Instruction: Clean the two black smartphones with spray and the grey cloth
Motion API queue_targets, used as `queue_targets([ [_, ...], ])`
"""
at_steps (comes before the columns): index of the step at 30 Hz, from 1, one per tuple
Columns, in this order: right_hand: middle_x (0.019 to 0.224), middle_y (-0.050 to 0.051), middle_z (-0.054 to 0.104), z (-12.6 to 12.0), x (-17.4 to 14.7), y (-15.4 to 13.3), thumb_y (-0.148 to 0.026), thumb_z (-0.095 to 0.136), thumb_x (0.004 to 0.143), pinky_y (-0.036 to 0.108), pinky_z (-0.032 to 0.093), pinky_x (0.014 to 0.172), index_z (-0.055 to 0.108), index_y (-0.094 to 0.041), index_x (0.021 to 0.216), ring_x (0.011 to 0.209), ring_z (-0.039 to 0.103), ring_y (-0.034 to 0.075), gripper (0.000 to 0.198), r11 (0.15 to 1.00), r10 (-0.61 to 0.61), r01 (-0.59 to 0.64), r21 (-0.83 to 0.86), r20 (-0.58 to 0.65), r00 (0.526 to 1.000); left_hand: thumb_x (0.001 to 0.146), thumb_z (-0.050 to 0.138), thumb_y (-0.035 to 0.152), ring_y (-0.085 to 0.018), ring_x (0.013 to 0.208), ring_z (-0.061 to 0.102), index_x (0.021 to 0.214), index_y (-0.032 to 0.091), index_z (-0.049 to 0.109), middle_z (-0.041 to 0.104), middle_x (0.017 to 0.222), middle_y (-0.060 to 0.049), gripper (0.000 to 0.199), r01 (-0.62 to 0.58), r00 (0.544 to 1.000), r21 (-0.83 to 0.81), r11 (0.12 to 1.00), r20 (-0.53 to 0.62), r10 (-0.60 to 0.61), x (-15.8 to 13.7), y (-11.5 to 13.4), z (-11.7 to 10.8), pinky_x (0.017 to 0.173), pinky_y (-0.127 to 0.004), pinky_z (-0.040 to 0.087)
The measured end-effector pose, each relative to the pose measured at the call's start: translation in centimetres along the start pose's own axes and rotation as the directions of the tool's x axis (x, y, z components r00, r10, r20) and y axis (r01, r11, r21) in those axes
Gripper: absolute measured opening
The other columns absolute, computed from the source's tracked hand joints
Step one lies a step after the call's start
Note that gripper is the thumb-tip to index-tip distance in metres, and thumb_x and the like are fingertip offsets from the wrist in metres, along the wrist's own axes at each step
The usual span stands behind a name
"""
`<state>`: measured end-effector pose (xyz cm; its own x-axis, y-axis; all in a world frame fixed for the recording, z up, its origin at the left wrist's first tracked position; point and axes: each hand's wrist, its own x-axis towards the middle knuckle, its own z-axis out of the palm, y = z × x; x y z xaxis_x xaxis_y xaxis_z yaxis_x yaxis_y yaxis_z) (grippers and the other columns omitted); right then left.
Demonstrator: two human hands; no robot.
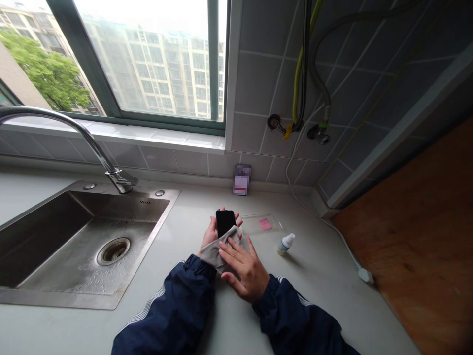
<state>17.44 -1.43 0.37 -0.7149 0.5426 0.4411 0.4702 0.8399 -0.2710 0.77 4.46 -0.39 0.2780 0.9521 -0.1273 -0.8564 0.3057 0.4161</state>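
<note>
A black smartphone (225,222) rests in my left hand (209,233), whose fingers curl around its far edge. A grey cloth (216,255) is draped across the near part of the phone and hides it. My right hand (244,268) lies on the cloth with its fingers stretched out and its thumb apart, pressing from above. To the right of the hands stands a small spray bottle (284,244) with a white cap. Behind the hands lies a clear plastic case (251,227) with a pink slip (265,224) on it.
A steel sink (121,296) with a curved faucet (99,150) is at the left. Against the tiled wall leans a blurred purple package (241,180). A white cable (332,227) runs along the right side to a plug (365,275), beside a brown wooden panel (417,207).
</note>
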Motion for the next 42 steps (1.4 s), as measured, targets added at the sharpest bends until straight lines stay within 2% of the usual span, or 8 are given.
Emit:
queue_targets([
  [4, 0.162, 0.017, 0.032, 0.5, -0.2, -0.1, -0.054, 0.032, 0.107, 0.066, 0.010, 0.124, 0.016, -0.012, 0.163, 0.154, 0.026, 0.031, 0.072, 0.997, 0.043, -0.043, -0.059, 0.009, 0.999, 0.102, 0.036, 0.059, -0.033, 0.122, 0.064, 0.161, 0.045, 0.014, 0.051, 0.153, -0.012, 0.064, 0.027, 0.998, -0.012, 1.000, 0.051, -0.026, 0.1, -0.7, 0.1, 0.089, -0.049, 0.057],
  [9, 0.166, 0.018, 0.022, 1.0, -0.3, 0.0, -0.058, 0.029, 0.106, 0.066, 0.013, 0.123, 0.007, -0.013, 0.164, 0.154, 0.024, 0.032, 0.077, 0.991, 0.096, -0.095, -0.090, 0.013, 0.995, 0.103, 0.034, 0.058, -0.031, 0.117, 0.067, 0.160, 0.044, 0.019, 0.056, 0.148, -0.012, 0.061, 0.050, 0.998, 0.005, 0.999, 0.023, -0.050, 0.3, -1.5, -0.1, 0.091, -0.050, 0.056],
  [20, 0.168, 0.014, 0.020, 1.3, -0.3, 1.4, -0.060, 0.027, 0.105, 0.066, 0.021, 0.121, 0.002, -0.020, 0.164, 0.155, 0.021, 0.033, 0.076, 0.976, 0.194, -0.195, -0.099, -0.019, 0.981, 0.101, 0.047, 0.053, -0.032, 0.123, 0.064, 0.160, 0.037, 0.026, 0.063, 0.140, -0.011, 0.064, 0.033, 0.999, 0.006, 0.999, 0.019, -0.033, -0.6, -3.6, 1.1, 0.112, -0.053, 0.041],
  [24, 0.167, 0.015, 0.021, 1.0, -0.2, 2.4, -0.058, 0.026, 0.106, 0.066, 0.023, 0.120, 0.000, -0.020, 0.164, 0.155, 0.021, 0.033, 0.074, 0.962, 0.244, -0.254, -0.103, -0.097, 0.965, 0.102, 0.046, 0.048, -0.032, 0.136, 0.054, 0.159, 0.030, 0.033, 0.059, 0.146, -0.009, 0.061, 0.025, 0.996, 0.058, 0.998, 0.078, -0.029, -1.2, -4.8, 1.5, 0.119, -0.050, 0.035],
  [28, 0.167, 0.015, 0.021, 0.4, -0.1, 3.1, -0.056, 0.026, 0.107, 0.066, 0.021, 0.120, 0.001, -0.021, 0.164, 0.155, 0.021, 0.033, 0.072, 0.949, 0.283, -0.302, -0.093, -0.175, 0.943, 0.101, 0.051, 0.031, -0.031, 0.145, 0.042, 0.155, 0.022, 0.044, 0.059, 0.147, -0.009, 0.055, 0.043, 0.998, 0.098, 0.994, 0.046, -0.048, -1.1, -5.9, 0.9, 0.123, -0.046, 0.032],
  [34, 0.168, 0.014, 0.021, 0.3, -0.1, 3.0, -0.057, 0.025, 0.106, 0.066, 0.020, 0.121, 0.004, -0.020, 0.165, 0.155, 0.018, 0.033, 0.072, 0.952, 0.288, -0.301, -0.060, -0.170, 0.943, 0.101, 0.049, 0.034, -0.034, 0.149, 0.034, 0.151, 0.022, 0.050, 0.057, 0.148, -0.009, 0.051, 0.053, 0.997, 0.161, 0.986, 0.053, -0.062, -1.3, -5.7, 1.6, 0.123, -0.048, 0.028],
  [37, 0.167, 0.014, 0.022, 0.4, 0.0, 2.4, -0.058, 0.026, 0.106, 0.067, 0.020, 0.120, 0.007, -0.020, 0.164, 0.155, 0.020, 0.033, 0.072, 0.960, 0.263, -0.273, -0.065, -0.128, 0.956, 0.103, 0.044, 0.045, -0.033, 0.148, 0.038, 0.155, 0.023, 0.043, 0.054, 0.151, -0.011, 0.056, -0.022, 0.995, 0.128, 0.992, 0.097, 0.010, -1.6, -4.9, 2.3, 0.123, -0.048, 0.027],
  [42, 0.167, 0.014, 0.024, 0.3, 0.0, 1.2, -0.065, 0.024, 0.104, 0.068, 0.016, 0.121, 0.015, -0.018, 0.164, 0.155, 0.019, 0.033, 0.077, 0.983, 0.177, -0.179, -0.045, -0.037, 0.983, 0.102, 0.044, 0.054, -0.032, 0.129, 0.060, 0.159, 0.040, 0.027, 0.057, 0.147, -0.009, 0.062, 0.006, 0.998, 0.087, 0.996, 0.063, -0.012, -1.2, -3.1, 2.1, 0.114, -0.057, 0.039],
])
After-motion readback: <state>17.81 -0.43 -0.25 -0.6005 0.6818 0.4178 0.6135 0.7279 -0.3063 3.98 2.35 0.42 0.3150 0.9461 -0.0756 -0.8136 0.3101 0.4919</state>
